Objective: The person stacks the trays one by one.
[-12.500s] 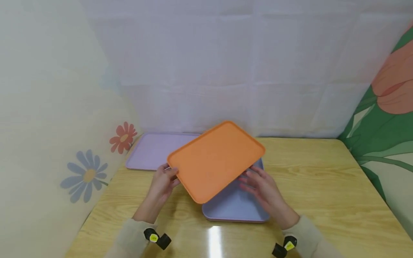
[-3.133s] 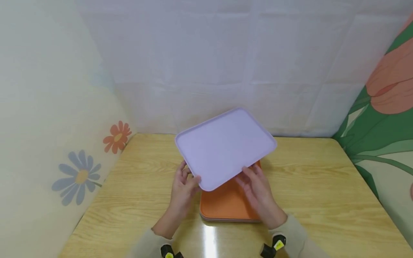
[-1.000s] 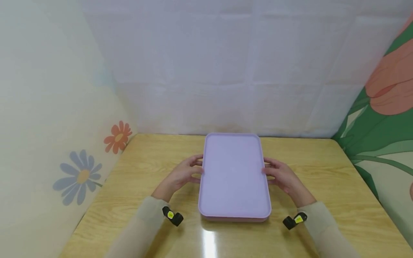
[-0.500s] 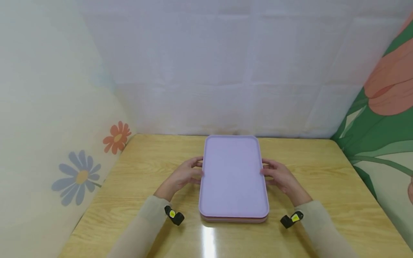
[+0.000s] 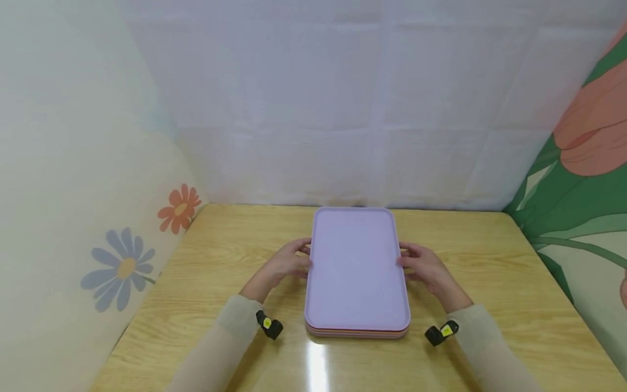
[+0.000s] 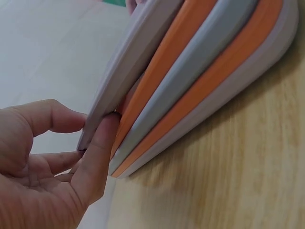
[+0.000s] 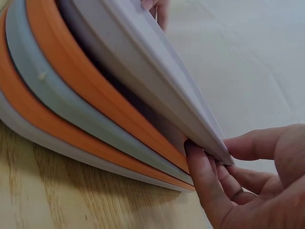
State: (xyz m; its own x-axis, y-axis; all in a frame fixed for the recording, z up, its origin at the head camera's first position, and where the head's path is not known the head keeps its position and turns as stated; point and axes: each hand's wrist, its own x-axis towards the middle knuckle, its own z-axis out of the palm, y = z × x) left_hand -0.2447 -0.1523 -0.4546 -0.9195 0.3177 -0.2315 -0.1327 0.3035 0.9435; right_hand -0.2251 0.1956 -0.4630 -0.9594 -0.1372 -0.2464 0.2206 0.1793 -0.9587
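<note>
A lilac tray [image 5: 357,272] lies lengthwise on top of a stack of trays at the middle of the table. My left hand [image 5: 286,261] pinches its left rim, with the thumb at the upper edge and a fingertip tucked beneath. On the opposite side, my right hand [image 5: 425,267] pinches the right rim in the same way. Both wrist views show a narrow gap under the lilac tray by the fingertips. Below it come an orange tray [image 6: 164,67], a blue-grey tray [image 6: 195,62], a second orange tray [image 7: 81,140] and a pale lilac tray [image 7: 62,155] at the bottom.
The stack stands on a wood-grain table [image 5: 220,239]. A white cloth [image 5: 303,109] hangs along the table's back edge. Walls painted with flowers rise at the left and right. Dark wrist cameras [image 5: 269,325] sit at both cuffs.
Earlier an orange tray was held tilted over a blue one, then the lilac tray over an orange one. The lilac tray has since come down, squared onto the stack. Both hands have moved to its sides.
</note>
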